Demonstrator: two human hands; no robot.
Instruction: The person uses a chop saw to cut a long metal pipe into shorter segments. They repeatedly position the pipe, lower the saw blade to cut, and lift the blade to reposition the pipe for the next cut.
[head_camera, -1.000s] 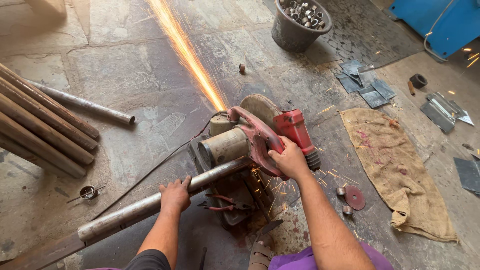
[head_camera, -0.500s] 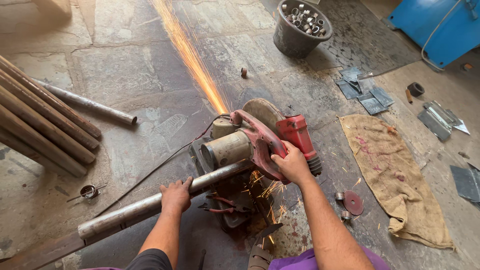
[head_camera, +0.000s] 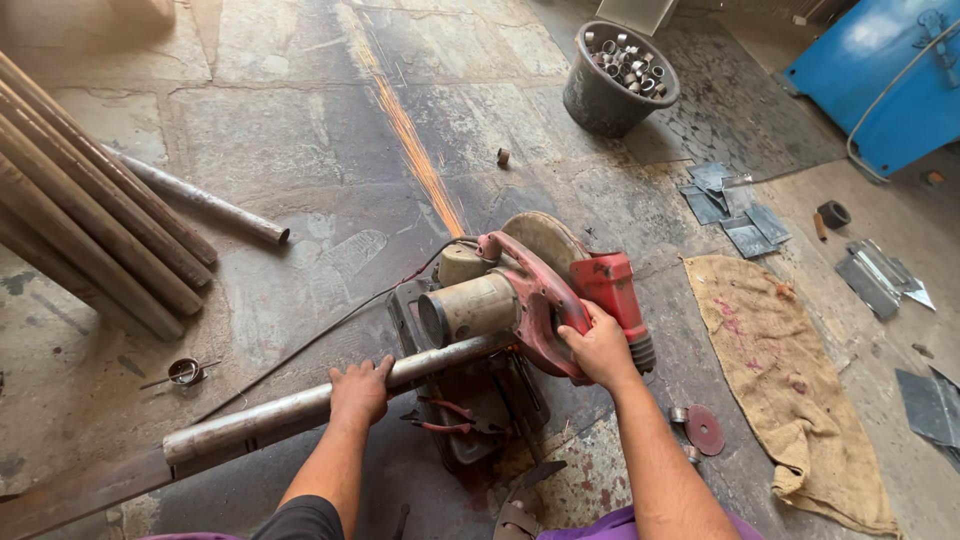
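Observation:
A red chop saw (head_camera: 545, 290) sits on the stone floor with its disc down on a long grey metal pipe (head_camera: 260, 420). My right hand (head_camera: 598, 348) grips the saw's red handle. My left hand (head_camera: 360, 390) presses down on the pipe just left of the saw. A thin stream of orange sparks (head_camera: 415, 165) shoots away from the disc toward the far side. The pipe runs from the saw's vise down to the lower left edge of the view.
Several long pipes (head_camera: 85, 215) lie stacked at left, one loose pipe (head_camera: 205, 200) beside them. A black bucket (head_camera: 612, 95) of cut rings stands far right. A burlap cloth (head_camera: 785, 380), metal plates (head_camera: 735, 210), a spare red disc (head_camera: 704, 430) and a blue cabinet (head_camera: 880, 70) lie right.
The spark stream has thinned and shortened. The saw head sits slightly lower on the pipe. Both hands keep their grip.

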